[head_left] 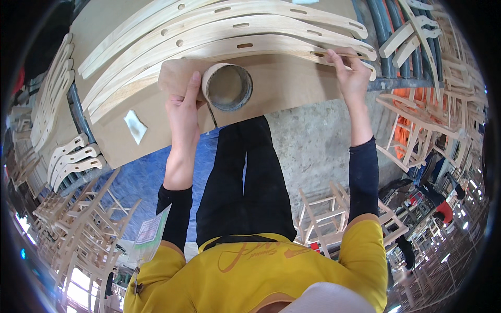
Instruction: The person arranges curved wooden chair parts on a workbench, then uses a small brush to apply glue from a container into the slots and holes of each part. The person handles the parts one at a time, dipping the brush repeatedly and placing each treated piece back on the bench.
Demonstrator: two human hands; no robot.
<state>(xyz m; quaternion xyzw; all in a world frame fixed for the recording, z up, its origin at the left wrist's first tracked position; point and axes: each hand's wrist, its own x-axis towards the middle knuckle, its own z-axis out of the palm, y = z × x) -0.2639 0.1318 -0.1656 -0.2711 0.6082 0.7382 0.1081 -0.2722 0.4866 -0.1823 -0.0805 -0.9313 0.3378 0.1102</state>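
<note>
Over the cardboard-topped bench (pixel 295 86), gripping tan paper (pixel 176 72) with the left hand (pixel 184 104), thumb on top, just left of an open cylinder (pixel 245 88). Touching, with bent fingers of the right hand (pixel 353 75), the right end of the nearest curved, slotted wooden slat (pixel 276 44), set lengthwise left to right beyond the cylinder; cannot tell whether clamped.

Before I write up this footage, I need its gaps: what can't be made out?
All in the head view:
Left hand: most fingers, hidden by the tan sheet and the hand.
Hollow cylinder: whether it has a bottom; its inside is shadowed.
Right hand: what the curled fingers touch, hidden by the hand.
Rearmost slat: one end, cut off by the upper edge.
Hanging badge: its print, too small and blurred.
</note>
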